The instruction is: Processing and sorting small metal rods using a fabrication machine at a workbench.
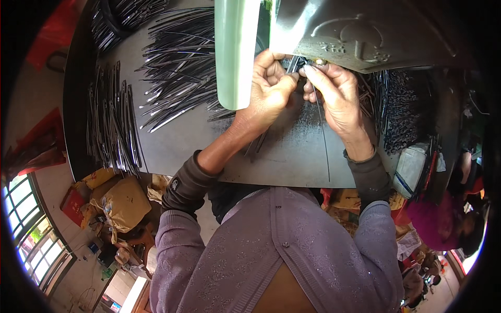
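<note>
At the far middle of the grey table, under the edge of a metal cover, my two hands work close together. My left hand [271, 91] is closed around thin dark strips [293, 63], thumb pressed on them. Just beside it, my right hand [336, 96] pinches with thumb and forefinger near the ends of those strips. A long thin dark strip [323, 135] hangs from my right hand down toward the table's near edge. The exact meeting point of the fingertips is partly in shadow under the cover. More strips [255, 143] lie below my left wrist.
A big pile of dark strips [180, 68] lies to the left, with a narrower bundle [112, 115] further left. Small dark pieces [404, 109] are heaped at right. A pale green lamp [232, 57] and metal cover [360, 39] hang low. A white box [410, 169] stands right.
</note>
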